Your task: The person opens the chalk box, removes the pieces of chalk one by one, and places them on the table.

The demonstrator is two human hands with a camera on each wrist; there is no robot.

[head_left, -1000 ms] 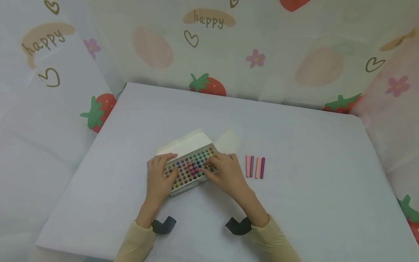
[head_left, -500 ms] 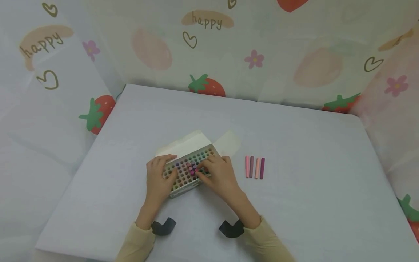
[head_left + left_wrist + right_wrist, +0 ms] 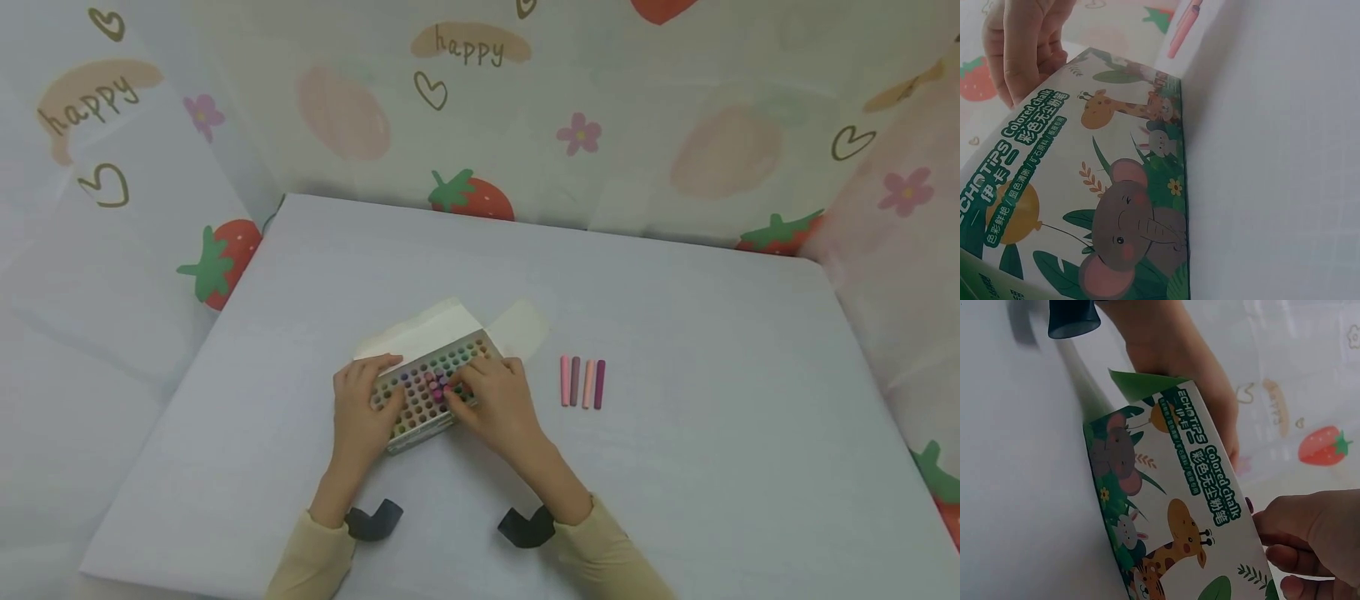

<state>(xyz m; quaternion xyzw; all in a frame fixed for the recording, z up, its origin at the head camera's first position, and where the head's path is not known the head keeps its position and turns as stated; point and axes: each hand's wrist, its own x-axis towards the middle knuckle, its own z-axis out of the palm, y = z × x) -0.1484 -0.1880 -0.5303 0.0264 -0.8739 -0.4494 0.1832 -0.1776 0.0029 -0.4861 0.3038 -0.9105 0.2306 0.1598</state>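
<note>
A white chalk box (image 3: 423, 433) with its lid open holds a tray of round holes. Several pink and purple chalk sticks (image 3: 438, 385) poke up from the middle of the tray. My left hand (image 3: 362, 408) grips the box's left end, thumb over the tray and fingers at the back edge. With thumb and fingertips my right hand (image 3: 498, 400) pinches a chalk stick (image 3: 1249, 505) beside the raised ones; mostly the fingers hide it. Printed animals and "Colored chalk" show on the box front (image 3: 1141, 212) in both wrist views.
Right of the box, several loose chalk sticks (image 3: 588, 384) lie side by side, in pinks and purple. The lid flap (image 3: 420, 333) and a side flap (image 3: 522, 327) spread out behind the box. A patterned curtain (image 3: 510, 108) surrounds the white table (image 3: 712, 433).
My right hand has moved left along the tray, from its right part to the raised chalk sticks in the middle. The left hand stays on the box's left end.
</note>
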